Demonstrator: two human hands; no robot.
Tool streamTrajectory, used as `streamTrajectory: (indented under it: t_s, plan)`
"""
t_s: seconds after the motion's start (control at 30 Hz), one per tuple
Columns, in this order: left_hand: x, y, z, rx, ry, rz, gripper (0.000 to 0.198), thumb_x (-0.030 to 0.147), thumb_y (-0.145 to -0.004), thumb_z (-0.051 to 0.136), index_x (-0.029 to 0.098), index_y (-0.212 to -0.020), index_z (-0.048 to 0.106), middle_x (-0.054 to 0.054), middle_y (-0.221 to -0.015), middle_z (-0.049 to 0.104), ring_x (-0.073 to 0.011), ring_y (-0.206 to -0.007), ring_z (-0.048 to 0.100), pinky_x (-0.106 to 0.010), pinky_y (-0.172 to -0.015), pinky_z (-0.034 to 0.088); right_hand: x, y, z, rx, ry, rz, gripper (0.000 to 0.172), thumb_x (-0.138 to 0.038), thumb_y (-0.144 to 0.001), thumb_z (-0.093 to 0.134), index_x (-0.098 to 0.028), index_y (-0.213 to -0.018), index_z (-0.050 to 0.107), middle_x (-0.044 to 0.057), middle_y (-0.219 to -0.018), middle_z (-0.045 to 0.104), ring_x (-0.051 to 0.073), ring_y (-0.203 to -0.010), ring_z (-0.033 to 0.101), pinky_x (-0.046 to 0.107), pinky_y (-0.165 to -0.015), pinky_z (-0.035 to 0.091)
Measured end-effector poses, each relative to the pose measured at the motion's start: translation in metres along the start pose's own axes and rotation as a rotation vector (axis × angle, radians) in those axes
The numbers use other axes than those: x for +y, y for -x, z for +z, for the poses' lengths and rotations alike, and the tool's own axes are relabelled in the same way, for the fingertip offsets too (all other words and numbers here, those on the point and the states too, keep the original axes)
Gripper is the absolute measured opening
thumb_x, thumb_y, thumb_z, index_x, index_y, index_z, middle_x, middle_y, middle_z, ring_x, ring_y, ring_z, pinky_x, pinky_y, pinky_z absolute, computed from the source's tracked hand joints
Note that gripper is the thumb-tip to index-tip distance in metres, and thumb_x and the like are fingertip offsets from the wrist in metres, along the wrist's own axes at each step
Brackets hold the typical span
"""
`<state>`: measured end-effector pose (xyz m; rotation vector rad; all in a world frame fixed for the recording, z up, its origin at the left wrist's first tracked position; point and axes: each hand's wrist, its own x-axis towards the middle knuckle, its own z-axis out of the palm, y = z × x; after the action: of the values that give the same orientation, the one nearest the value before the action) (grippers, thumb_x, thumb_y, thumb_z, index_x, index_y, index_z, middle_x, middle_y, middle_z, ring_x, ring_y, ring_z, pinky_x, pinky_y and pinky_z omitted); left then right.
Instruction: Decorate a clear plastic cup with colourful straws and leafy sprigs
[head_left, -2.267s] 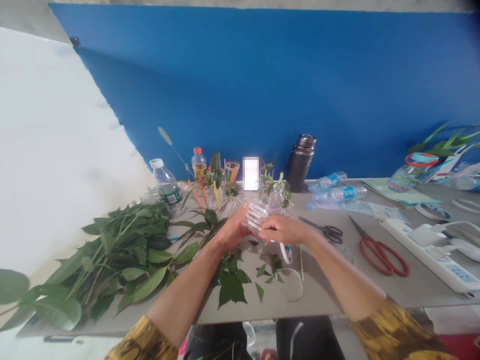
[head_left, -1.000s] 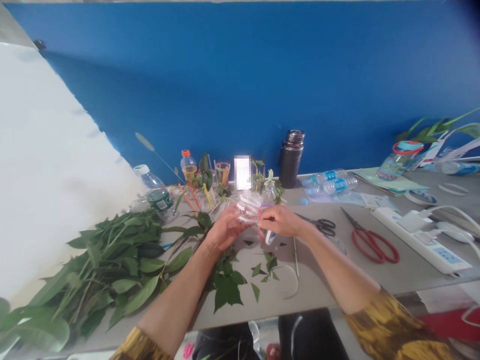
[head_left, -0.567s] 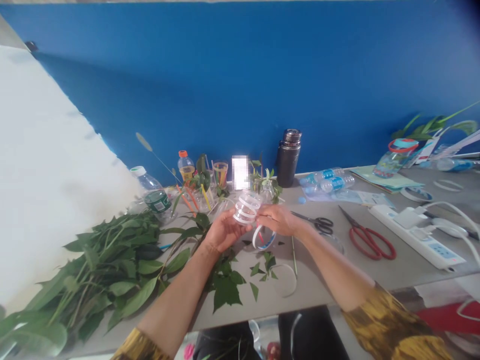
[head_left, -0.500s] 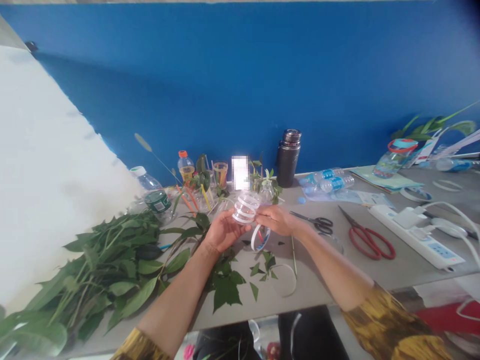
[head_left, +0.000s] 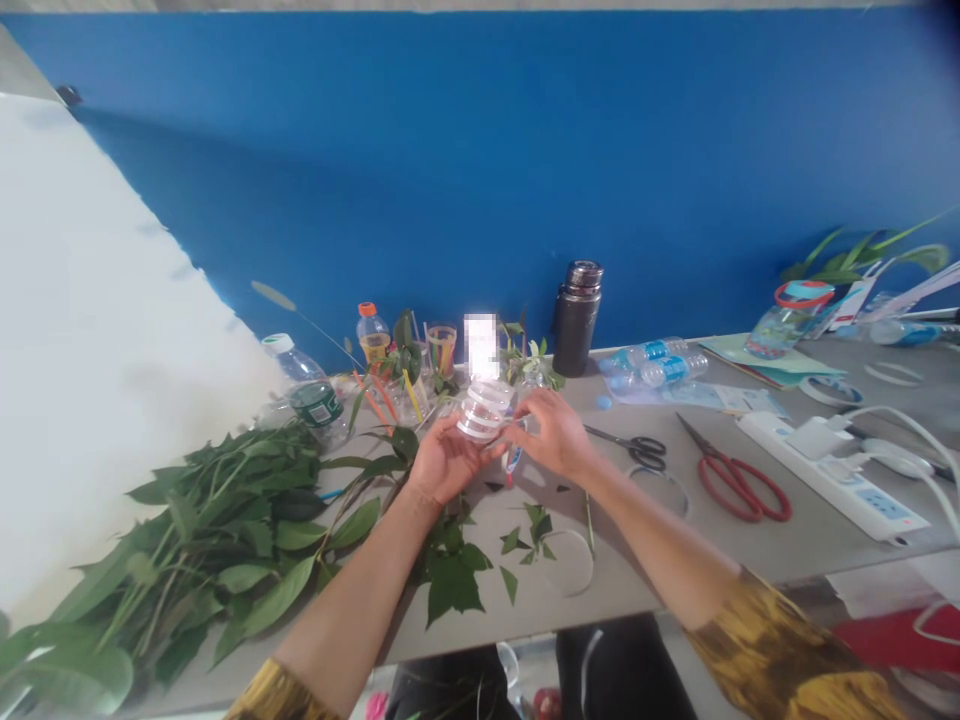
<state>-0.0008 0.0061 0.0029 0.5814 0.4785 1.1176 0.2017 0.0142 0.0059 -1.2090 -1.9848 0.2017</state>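
Plastic, clear and white-striped, the container (head_left: 484, 412) sits above the middle of the counter (head_left: 619, 578), cradled by the left hand (head_left: 448, 464). The right hand (head_left: 553, 435) curls beside it near a tape roll (head_left: 514, 460); its grip is unclear. Likely light, slick, easily dented: cradle it low, gently.

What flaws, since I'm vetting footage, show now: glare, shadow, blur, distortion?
In the head view, the upright rectangle is washed out and pixelated; head view, a soft shadow dims the left of the blue panel; head view, the clear banded container in the left hand looks hazy; head view, the black flask leans, perhaps from lens distortion.
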Motion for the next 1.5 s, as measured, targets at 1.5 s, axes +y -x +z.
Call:
streamTrajectory:
  t_s: [1.5]
  plan:
    - [0.004,-0.012,-0.014,0.231,-0.376,0.347,0.022,0.030,-0.075,0.082,0.018,-0.086,0.067,-0.003,-0.086,0.072,-0.0163,-0.079,0.066,-0.029,-0.077,0.052,-0.020,0.003,-0.003,-0.124,-0.516,0.231,0.026,-0.040,-0.082,0.065,-0.017,-0.068,0.068,-0.003,-0.059,0.057,0.011,-0.056,0.045,0.025,-0.055,0.033]
